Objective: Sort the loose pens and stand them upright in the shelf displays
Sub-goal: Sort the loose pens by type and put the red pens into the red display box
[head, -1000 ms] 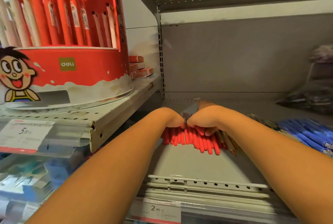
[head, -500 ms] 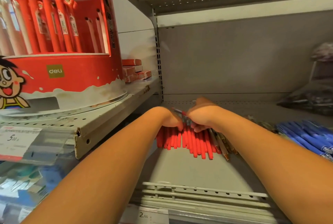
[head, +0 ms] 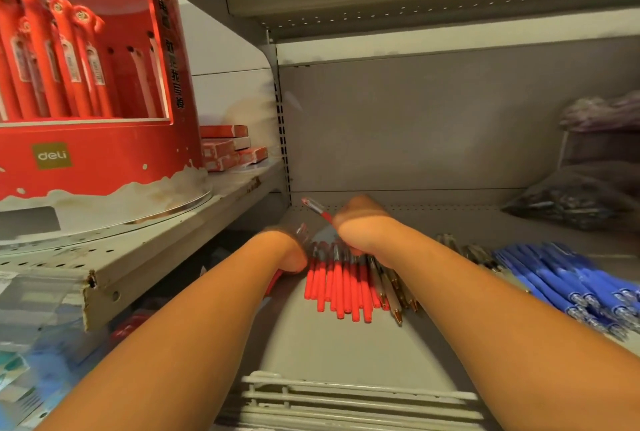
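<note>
Red pens (head: pixel 341 288) are laid side by side at centre frame on the grey shelf (head: pixel 346 347), gold-tipped pens (head: pixel 393 293) just to their right and blue pens (head: pixel 571 288) heaped at the right edge. A blurred pen (head: pixel 273 283) is gripped by the left hand (head: pixel 289 252) at the row's left end, and a lifted pen (head: pixel 316 208), slanting up-left, by the right hand (head: pixel 360 228). Bare shelf is left below the row down to the slatted rail (head: pixel 346 399).

The right hand (head: pixel 360 222) has lifted a single pen (head: pixel 313 207) off the red pens (head: pixel 343 288).
</note>
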Tool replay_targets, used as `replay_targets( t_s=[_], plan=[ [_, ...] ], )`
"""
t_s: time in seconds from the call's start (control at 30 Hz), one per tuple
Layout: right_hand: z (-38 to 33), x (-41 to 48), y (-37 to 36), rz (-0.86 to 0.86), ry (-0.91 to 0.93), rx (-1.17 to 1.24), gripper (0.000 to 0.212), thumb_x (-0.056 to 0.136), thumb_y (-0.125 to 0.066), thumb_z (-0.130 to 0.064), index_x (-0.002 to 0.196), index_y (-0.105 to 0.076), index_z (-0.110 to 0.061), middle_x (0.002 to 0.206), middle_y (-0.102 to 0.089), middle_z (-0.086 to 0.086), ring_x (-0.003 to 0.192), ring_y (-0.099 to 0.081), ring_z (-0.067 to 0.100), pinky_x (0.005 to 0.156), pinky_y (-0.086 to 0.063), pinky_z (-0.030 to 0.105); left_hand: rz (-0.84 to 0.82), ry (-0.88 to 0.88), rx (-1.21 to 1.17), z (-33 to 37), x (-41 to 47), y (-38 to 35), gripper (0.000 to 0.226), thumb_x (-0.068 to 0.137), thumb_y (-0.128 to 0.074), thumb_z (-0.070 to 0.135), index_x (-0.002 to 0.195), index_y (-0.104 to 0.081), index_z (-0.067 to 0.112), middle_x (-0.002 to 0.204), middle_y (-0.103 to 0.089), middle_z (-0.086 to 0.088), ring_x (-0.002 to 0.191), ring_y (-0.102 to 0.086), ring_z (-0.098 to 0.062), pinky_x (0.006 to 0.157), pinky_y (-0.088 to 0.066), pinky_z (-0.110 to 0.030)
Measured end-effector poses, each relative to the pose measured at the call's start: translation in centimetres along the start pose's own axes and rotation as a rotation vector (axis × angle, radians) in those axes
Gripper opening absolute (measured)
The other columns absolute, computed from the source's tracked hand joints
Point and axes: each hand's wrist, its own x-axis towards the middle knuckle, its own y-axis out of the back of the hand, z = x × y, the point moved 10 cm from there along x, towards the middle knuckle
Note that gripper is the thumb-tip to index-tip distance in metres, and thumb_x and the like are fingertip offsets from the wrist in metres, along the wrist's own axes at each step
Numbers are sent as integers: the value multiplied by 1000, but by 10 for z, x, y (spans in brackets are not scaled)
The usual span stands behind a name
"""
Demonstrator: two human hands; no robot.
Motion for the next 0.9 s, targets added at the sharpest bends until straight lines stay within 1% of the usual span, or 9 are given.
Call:
replay_targets(
  t_s=[0.1, 0.13, 0.27, 0.4, 0.5, 0.57, 0.73, 0.8, 0.9],
  plan=[
    [3, 3, 3, 0, -4, 61, 14, 97, -50, -11, 85, -51, -5, 69, -47, 10, 57, -47, 23, 51, -37, 27, 112, -12, -105, -8, 6, 10, 47, 98, -48, 18, 145, -43, 13, 128, -58, -12, 110, -59, -26, 84, -47, -29],
    [3, 4, 3, -1, -4, 107, 14, 97, -52, -12, 85, -52, -5, 70, -48, 10, 59, -48, 24, 54, -40, 29, 147, 11, -156, -14, 6, 12, 46, 98, -49, 15, 143, -44, 12, 124, -60, -11, 104, -60, -24, 79, -47, -27],
    [10, 2, 4, 10, -54, 438, 14, 97, -49, -10, 99, -61, -2, 66, -46, 8, 45, -45, 18, 44, -36, 29, 289, 98, -507, -37, 11, 22, 17, 93, -50, 7, 104, -61, 1, 66, -62, -10, 53, -59, -21, 46, -45, -25],
    [-1, -9, 13, 12, -3, 759, 18, 98, -45, -7, 85, -57, -10, 69, -54, 6, 50, -48, 15, 40, -41, 23, 450, -126, -841, -11, -7, 52, 9, 89, -55, 6, 87, -63, 5, 61, -58, -12, 51, -54, -26, 51, -43, -28],
    [-8, -19, 27, 17, 36, 955, 18, 99, -40, -4, 89, -54, -9, 69, -56, 5, 51, -46, 13, 45, -38, 24, 385, -359, -1185, 25, -35, 62, 8, 90, -62, 8, 91, -65, 0, 67, -57, -17, 52, -51, -25, 51, -43, -34],
    [-6, -27, 41, 27, 70, 1097, 18, 99, -39, -6, 90, -54, -10, 64, -57, 3, 45, -40, 11, 40, -30, 22, 306, -471, -1338, 46, -51, 65, 16, 91, -66, 11, 99, -66, -3, 69, -58, -13, 46, -49, -21, 44, -43, -27],
    [24, -60, 81, 66, 135, 1242, 18, 103, -43, -19, 109, -59, -12, 61, -54, 1, 42, -30, 8, 36, -19, 18, 208, -602, -1444, 82, -80, 72, 14, 92, -68, 18, 85, -63, 7, 65, -58, -5, 48, -46, -16, 44, -41, -24],
    [39, -75, 97, 92, 155, 1282, 19, 103, -44, -16, 108, -60, -9, 65, -52, 3, 43, -34, 9, 35, -24, 20, 188, -651, -1499, 100, -91, 73, 15, 92, -68, 17, 81, -60, 11, 59, -56, -1, 46, -44, -14, 43, -39, -23],
    [64, -98, 125, 179, 181, 1319, 18, 100, -46, -5, 104, -62, 1, 74, -53, 8, 52, -51, 12, 43, -45, 23, 129, -736, -1603, 139, -110, 72, 16, 93, -67, 16, 81, -56, 13, 56, -54, 2, 42, -42, -11, 40, -36, -20]
  ],
)
